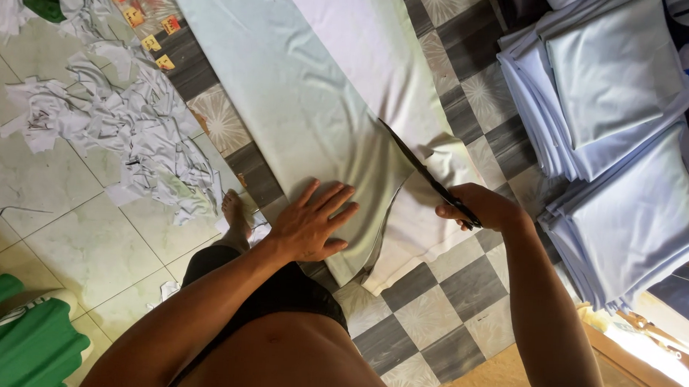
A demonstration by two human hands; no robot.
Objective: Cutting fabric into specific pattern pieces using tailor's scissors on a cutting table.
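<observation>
Fingers (330,201) press cloth (302,108); scissors (425,173); checkered floor (432,311).

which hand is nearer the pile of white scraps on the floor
Left hand: flat on the pale fabric, closer to the scraps. Right hand holds the scissors, farther away.

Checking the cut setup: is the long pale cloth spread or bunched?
Spread: the pale cloth lies flat along the floor under the left hand.

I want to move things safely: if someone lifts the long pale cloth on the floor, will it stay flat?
Probably not: the pale cloth shows soft wrinkles, so it likely droops. It seems layered, perhaps heavier. The left hand presses it flat, suggesting it slides on the tiles.
</observation>
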